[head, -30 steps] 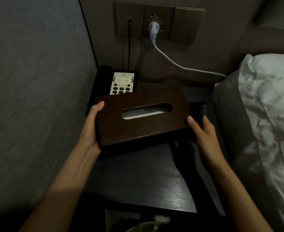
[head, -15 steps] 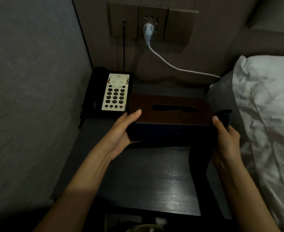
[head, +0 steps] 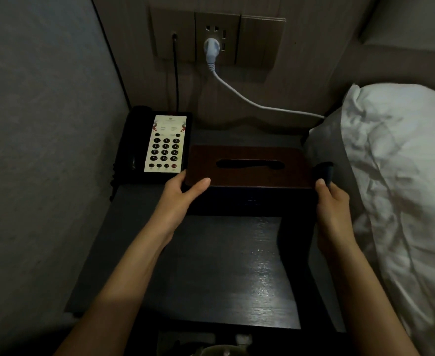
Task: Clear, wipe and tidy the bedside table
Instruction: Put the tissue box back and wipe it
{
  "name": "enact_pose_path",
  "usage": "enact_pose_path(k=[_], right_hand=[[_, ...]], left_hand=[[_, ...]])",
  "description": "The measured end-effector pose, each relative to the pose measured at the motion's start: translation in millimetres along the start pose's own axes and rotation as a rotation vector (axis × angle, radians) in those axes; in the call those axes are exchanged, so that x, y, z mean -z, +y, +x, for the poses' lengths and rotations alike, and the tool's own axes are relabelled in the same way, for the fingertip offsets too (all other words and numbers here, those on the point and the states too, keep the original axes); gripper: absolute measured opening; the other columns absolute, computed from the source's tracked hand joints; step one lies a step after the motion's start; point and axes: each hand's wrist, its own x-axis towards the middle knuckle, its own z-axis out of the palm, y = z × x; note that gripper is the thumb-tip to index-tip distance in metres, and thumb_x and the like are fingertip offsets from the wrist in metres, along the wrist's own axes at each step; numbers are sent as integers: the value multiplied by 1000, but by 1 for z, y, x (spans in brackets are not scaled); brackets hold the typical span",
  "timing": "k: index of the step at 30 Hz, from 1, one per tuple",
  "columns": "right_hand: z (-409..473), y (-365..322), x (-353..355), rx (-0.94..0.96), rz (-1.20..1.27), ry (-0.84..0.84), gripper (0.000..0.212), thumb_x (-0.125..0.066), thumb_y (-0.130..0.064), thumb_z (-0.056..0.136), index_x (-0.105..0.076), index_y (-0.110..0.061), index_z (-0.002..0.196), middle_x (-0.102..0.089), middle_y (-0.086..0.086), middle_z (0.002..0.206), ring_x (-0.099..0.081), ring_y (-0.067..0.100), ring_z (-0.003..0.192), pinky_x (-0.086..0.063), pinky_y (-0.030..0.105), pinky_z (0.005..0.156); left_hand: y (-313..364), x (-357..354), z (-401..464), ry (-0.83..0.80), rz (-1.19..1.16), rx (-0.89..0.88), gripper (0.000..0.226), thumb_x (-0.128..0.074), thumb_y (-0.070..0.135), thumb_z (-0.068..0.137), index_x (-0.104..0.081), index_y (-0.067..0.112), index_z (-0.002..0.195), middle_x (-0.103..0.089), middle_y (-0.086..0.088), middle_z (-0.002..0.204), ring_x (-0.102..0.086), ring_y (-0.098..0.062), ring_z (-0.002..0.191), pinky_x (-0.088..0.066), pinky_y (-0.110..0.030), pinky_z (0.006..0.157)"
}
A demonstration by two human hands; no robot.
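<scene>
I am holding the tissue box (head: 247,165) at both ends: my left hand (head: 183,195) is gripping its near left corner, thumb on the lid, while my right hand (head: 333,201) is clutching a dark cloth (head: 324,172), its fingers hidden, so I cannot tell whether it touches the box. The dim light is swallowing the box's front. A second ago it was tilted in the air; now it is sitting level at the far side of the table (head: 224,273), just beside the phone (head: 160,147).

Both arms reach forward; left hand (head: 183,194) and right hand (head: 333,201) each keep a curled grip.
</scene>
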Motion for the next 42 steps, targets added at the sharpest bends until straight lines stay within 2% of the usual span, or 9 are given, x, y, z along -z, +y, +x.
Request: enact_pose_path(k=[6,12,16,21,24,28,33,36,42], right_hand=[[4,-3,10,104,-165,208,27,-38,-15,104,-56,-8,84,-52,8,79,-47,21,80,-33,29,71],[9,-16,35,226,-95,578,36,-34,-13,105,-55,15,115,-57,28,108,-51,24,94,-37,37,92],[-5,-14,43,242,-292,353,36,-44,-18,100,-52,-13,66,-47,15,65,-40,18,63,-32,39,70],[-31,6,31,24,-625,-39,34,-52,-33,97,-68,-13,118,-71,14,105,-65,30,100,-50,36,85],[-32,11,19,-10,-560,-100,29,-52,-32,98,-68,-12,112,-70,7,92,-66,24,88,-45,27,67],[-19,15,12,-31,-387,-126,26,-53,-26,97,-67,-12,114,-70,6,103,-65,22,99,-50,30,78],[3,16,-6,-82,-159,-170,22,-53,-11,96,-65,-8,113,-71,0,98,-67,13,94,-53,16,68],[18,18,-17,-141,-53,-201,42,-50,-10,97,-51,-7,139,-62,14,130,-61,27,117,-55,32,90],[46,15,-35,-237,67,-269,58,-52,-9,95,-37,-17,150,-57,13,138,-61,26,116,-50,27,83]], left_hand=[[-6,-3,2,119,238,-115,50,-63,29,92,-51,14,139,-60,1,132,-54,-12,125,-42,-35,108],[-7,-3,-4,172,293,-148,46,-70,23,88,-43,40,121,-48,37,99,-48,32,86,-38,6,72],[-8,0,-9,275,364,-142,53,-71,28,87,-50,20,134,-55,9,124,-56,-4,111,-47,-25,94],[-6,0,-19,435,467,-158,22,-67,22,89,-63,15,109,-70,-3,94,-68,-11,83,-58,-37,78],[-7,-1,-22,491,482,-176,19,-65,12,88,-68,15,106,-70,3,78,-67,-6,75,-57,-31,77],[-7,1,-18,463,345,-169,33,-63,6,88,-67,10,120,-71,-3,108,-65,-3,93,-47,-12,81],[-6,3,-2,309,274,-109,51,-59,7,90,-51,18,140,-58,-1,130,-53,-10,121,-42,-32,105],[-5,3,9,238,169,-58,55,-54,8,93,-42,20,145,-51,-1,137,-46,-8,125,-39,-26,102],[-3,3,31,216,-37,-94,53,-46,0,95,-40,12,146,-51,-1,137,-46,-11,131,-38,-38,113]])
